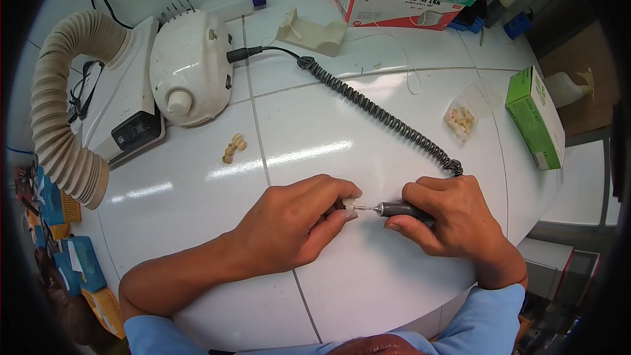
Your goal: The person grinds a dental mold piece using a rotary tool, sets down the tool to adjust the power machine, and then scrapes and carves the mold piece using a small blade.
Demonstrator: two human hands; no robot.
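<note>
Between the thumb and fingers of my left hand (296, 220) is a small off-white dental crown (350, 204), mostly covered by the fingertips. My right hand (453, 217) grips a dark rotary handpiece (401, 210) that lies level and points left. Its thin metal bur (363, 208) reaches the crown; whether it touches cannot be made out. A black coiled cord (381, 118) runs from beside my right hand up to the cream control unit (189, 69), which has a round knob. Several loose tooth-coloured pieces (231, 150) lie on the white tabletop (315, 138) beyond my left hand.
A ribbed suction hose (49, 98) arches at the left. Toward the back are a cream handpiece rest (315, 34) and a face mask box (401, 0). An open clear plastic box (461, 121) of small pieces and a green box (534, 118) are at the right.
</note>
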